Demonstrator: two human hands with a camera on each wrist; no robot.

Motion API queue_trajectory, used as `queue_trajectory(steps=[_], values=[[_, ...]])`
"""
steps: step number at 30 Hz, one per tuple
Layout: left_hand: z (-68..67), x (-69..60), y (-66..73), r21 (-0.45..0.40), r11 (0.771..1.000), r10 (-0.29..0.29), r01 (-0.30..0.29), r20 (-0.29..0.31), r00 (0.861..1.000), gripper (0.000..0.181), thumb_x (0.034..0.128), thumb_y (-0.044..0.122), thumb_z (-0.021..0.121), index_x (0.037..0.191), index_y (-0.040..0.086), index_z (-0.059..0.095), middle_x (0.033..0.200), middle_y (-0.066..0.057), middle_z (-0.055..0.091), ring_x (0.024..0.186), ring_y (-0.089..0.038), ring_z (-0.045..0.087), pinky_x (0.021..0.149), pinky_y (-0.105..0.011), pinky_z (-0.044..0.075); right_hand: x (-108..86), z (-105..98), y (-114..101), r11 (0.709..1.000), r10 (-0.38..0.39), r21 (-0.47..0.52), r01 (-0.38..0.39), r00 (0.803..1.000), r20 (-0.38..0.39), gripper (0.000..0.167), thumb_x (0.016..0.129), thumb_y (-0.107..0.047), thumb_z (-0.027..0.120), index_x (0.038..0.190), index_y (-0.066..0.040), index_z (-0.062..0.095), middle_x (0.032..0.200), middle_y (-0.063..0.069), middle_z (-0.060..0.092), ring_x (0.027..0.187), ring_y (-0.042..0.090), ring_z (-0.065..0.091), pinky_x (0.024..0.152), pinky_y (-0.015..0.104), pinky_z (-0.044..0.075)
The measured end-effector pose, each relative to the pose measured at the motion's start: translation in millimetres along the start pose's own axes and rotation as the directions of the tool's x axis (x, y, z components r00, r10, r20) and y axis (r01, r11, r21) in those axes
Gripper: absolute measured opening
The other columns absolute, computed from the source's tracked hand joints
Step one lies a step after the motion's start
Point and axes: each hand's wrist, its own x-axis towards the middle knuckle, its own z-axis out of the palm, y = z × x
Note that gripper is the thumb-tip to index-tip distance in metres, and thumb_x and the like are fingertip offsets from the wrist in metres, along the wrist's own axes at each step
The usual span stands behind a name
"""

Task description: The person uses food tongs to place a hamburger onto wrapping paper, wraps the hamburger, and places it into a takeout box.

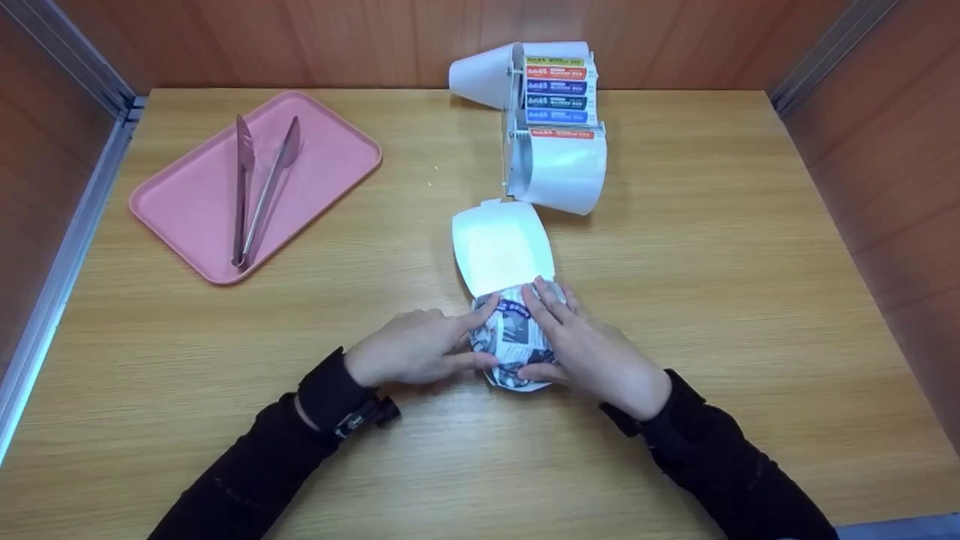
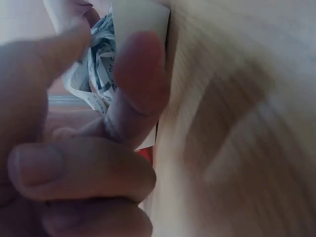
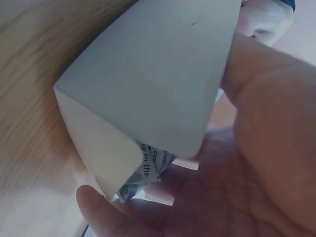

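A bundle wrapped in newspaper-print paper (image 1: 517, 330) sits in the lower half of a white folding takeout box (image 1: 504, 247), whose lid stands open on the far side. What the paper wraps is hidden. From the left, my left hand (image 1: 420, 349) touches the bundle with straight index finger and thumb; its other fingers bend beside the box in the left wrist view. My right hand (image 1: 600, 360) lies over the bundle's right side, fingers extended and thumb at the near end. The right wrist view shows the box's white outer wall (image 3: 148, 74) beside that palm.
A pink tray (image 1: 180, 210) at the back left bears metal tongs (image 1: 262, 202). Behind the box stands a rack of white paper sleeves or cups (image 1: 566, 169) with coloured labels (image 1: 556, 86). Wooden panels (image 1: 375, 45) border the table.
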Motion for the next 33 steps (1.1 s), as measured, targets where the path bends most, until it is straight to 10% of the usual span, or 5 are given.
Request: queue_trajectory(steps=[5, 13, 18, 23, 33], values=[[4.3, -0.9, -2.4, -0.079, 0.997, -0.005, 0.003, -0.028, 1.0, 0.071, 0.1125, 0.052, 0.047, 0.172, 0.029, 0.015, 0.058, 0.002, 0.065, 0.049, -0.014, 0.063, 0.089, -0.049, 0.059, -0.4, -0.6, 1.0, 1.0, 0.029, 0.006, -0.029, 0.998, 0.062, 0.104, 0.101, -0.056, 0.068, 0.17, -0.001, 0.014, 0.178, 0.024, 0.009, 0.162, 0.055, 0.014, 0.119, 0.066, 0.04], [10.3, -0.7, 2.4, 0.059, 0.998, 0.0, 0.01, -0.161, 0.987, 0.067, 0.1111, 0.049, 0.053, 0.169, 0.024, 0.03, 0.061, 0.005, 0.043, 0.058, -0.018, 0.049, 0.06, -0.037, 0.044, 0.1, -5.3, 5.0, 0.996, 0.023, 0.079, -0.03, 0.996, 0.083, 0.075, 0.116, -0.05, 0.035, 0.17, -0.002, 0.014, 0.179, 0.019, 0.008, 0.165, 0.048, 0.008, 0.13, 0.062, 0.025], [9.0, -1.6, 5.4, 0.072, 0.997, -0.013, 0.027, -0.186, 0.982, 0.067, 0.1092, 0.049, 0.057, 0.167, 0.024, 0.035, 0.062, 0.005, 0.04, 0.058, -0.018, 0.046, 0.057, -0.035, 0.04, -0.1, -7.4, 0.1, 0.987, -0.005, -0.161, -0.012, 0.995, -0.103, 0.07, 0.111, -0.052, 0.05, 0.161, -0.003, 0.045, 0.171, 0.021, 0.036, 0.158, 0.048, 0.036, 0.12, 0.064, 0.043], [8.0, -2.1, 5.7, 0.074, 0.997, 0.024, -0.006, -0.245, 0.969, 0.066, 0.1063, 0.046, 0.064, 0.164, 0.019, 0.044, 0.063, 0.007, 0.04, 0.058, -0.014, 0.044, 0.056, -0.032, 0.037, -2.7, -10.9, -2.1, 0.967, -0.144, -0.247, 0.067, 0.939, -0.311, 0.049, 0.098, -0.042, 0.077, 0.134, -0.008, 0.075, 0.131, 0.016, 0.074, 0.116, 0.034, 0.073, 0.092, 0.049, 0.062], [11.3, 3.5, 8.4, -0.055, 0.996, 0.03, -0.064, -0.481, 0.876, 0.043, 0.0892, 0.03, 0.088, 0.126, 0.012, 0.077, 0.101, -0.005, 0.07, 0.085, -0.014, 0.059, 0.074, -0.028, 0.053, 0.1, -11.5, 1.3, 0.995, -0.094, -0.066, 0.078, 0.955, -0.281, 0.035, 0.095, -0.033, 0.082, 0.121, -0.011, 0.075, 0.108, 0.013, 0.079, 0.081, 0.029, 0.077, 0.067, 0.043, 0.063]])
